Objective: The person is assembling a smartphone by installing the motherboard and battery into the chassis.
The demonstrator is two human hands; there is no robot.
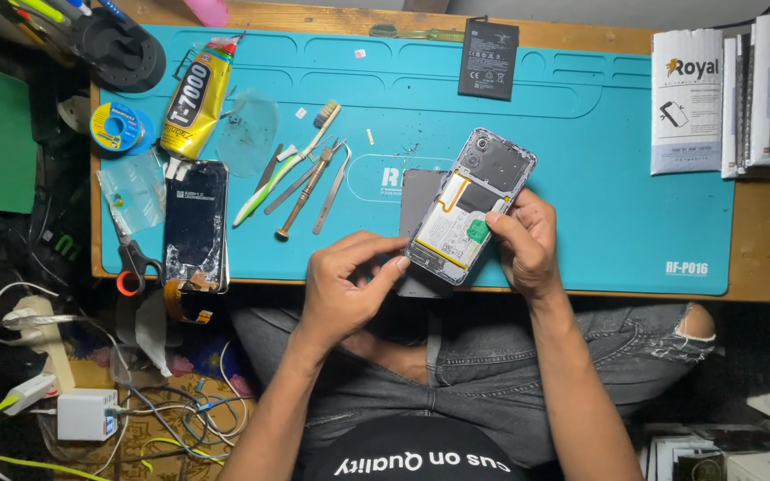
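An opened phone (pixel 471 203) with its back off, showing a white battery and dark camera plate, is tilted over the near edge of the teal work mat (pixel 608 178). My right hand (pixel 524 239) grips its right side, thumb on a green tab on the battery. My left hand (pixel 349 281) holds its lower left edge with the fingertips. A dark grey back cover (pixel 417 198) lies on the mat under the phone.
On the mat's left lie a broken phone screen (pixel 196 223), a glue tube (pixel 195 98), a toothbrush (pixel 289 162), tweezers and a screwdriver (pixel 307 189), and scissors (pixel 132 254). A spare black battery (pixel 488 59) lies at the back. White boxes (pixel 724 93) stand at the right.
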